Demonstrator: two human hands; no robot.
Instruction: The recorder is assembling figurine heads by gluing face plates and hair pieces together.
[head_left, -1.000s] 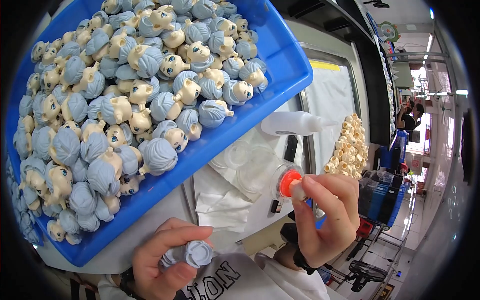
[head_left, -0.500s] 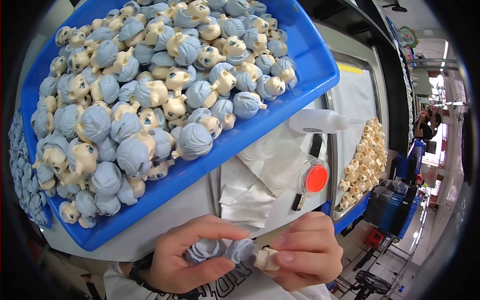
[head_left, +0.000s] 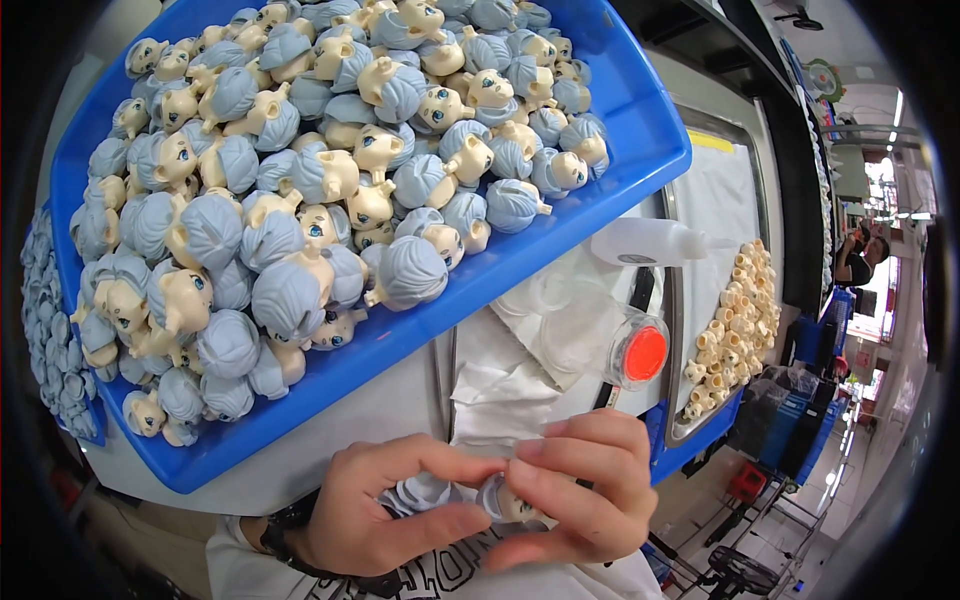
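Near the lower middle, my two hands meet over a small doll head (head_left: 517, 504) with a cream face and grey-blue hair. My right hand (head_left: 595, 490) grips it from the right, with the fingertips at its top. My left hand (head_left: 385, 500) curls round a grey-blue hair piece (head_left: 425, 492), and its thumb and forefinger reach the head's left side. Fingers hide part of the head and of the hair piece. Beyond my hands, a big blue tray (head_left: 420, 362) is heaped with similar doll heads (head_left: 285, 300).
Right of the tray lie white cloths (head_left: 500, 402), a jar with a red top (head_left: 645, 355) and a white squeeze bottle (head_left: 645, 243). Small cream parts (head_left: 735, 325) are piled on a metal-rimmed tray (head_left: 765, 180). More grey-blue pieces (head_left: 62, 340) lie far left. A person (head_left: 862, 262) is in the background.
The cream piece in my right hand has moved left to the grey-blue hair at my left fingertips, and its face now shows. My hands are closer together. The view has shifted slightly.
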